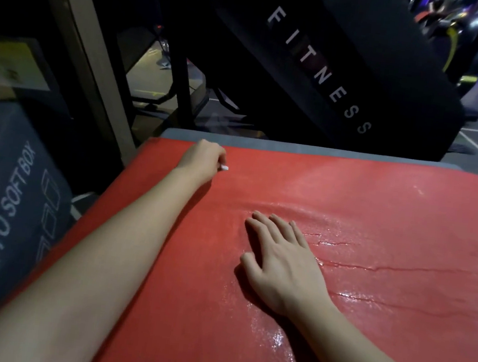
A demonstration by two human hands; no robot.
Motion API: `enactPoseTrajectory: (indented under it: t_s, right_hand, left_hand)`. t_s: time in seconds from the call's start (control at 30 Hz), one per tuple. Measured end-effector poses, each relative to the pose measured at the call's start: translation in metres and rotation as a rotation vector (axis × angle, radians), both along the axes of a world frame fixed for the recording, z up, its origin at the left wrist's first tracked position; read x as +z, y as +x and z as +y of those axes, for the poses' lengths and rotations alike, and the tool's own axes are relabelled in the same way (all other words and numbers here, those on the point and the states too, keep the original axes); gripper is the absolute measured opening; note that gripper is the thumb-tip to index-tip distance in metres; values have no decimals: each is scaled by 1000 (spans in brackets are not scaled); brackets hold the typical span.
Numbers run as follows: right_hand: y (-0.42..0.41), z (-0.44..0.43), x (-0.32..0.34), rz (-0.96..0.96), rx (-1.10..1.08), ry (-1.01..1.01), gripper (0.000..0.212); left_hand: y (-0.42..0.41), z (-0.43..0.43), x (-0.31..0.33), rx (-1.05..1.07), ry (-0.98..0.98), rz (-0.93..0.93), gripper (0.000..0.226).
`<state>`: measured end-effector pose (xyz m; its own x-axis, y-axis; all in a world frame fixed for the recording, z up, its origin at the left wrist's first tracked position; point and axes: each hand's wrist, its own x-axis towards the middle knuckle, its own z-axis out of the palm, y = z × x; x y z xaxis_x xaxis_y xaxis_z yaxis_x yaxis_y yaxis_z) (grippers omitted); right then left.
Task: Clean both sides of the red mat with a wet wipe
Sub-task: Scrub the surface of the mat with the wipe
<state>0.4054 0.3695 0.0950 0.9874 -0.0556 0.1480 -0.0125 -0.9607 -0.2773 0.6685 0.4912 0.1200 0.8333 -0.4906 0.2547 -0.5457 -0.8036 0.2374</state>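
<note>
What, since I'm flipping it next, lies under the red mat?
A grey pad shows as a strip past the red mat's far edge. Everything else beneath is covered by the mat.

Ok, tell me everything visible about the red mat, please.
The red mat lies flat on a grey pad. Its surface is glossy and wet on the right, duller on the left, with central wrinkles and cracks. The right hand rests flat on it; the left hand pinches a white wipe near its far left corner.
</note>
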Motion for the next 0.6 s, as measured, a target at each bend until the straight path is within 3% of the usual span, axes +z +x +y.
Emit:
enactPoseTrajectory:
  t_s: [0.17, 0.4, 0.6]
  right_hand:
    - [0, 0, -3, -13, -1, -7, 70]
    - [2, -2, -3, -18, -2, 11, 66]
    - [1, -1, -3, -21, -9, 5, 67]
  left_hand:
    - [-10, 13, -8, 4, 7, -33, 6]
    - [-5, -9, -3, 76, -57, -11, 15]
    - [-31, 26, -4, 1, -17, 8, 8]
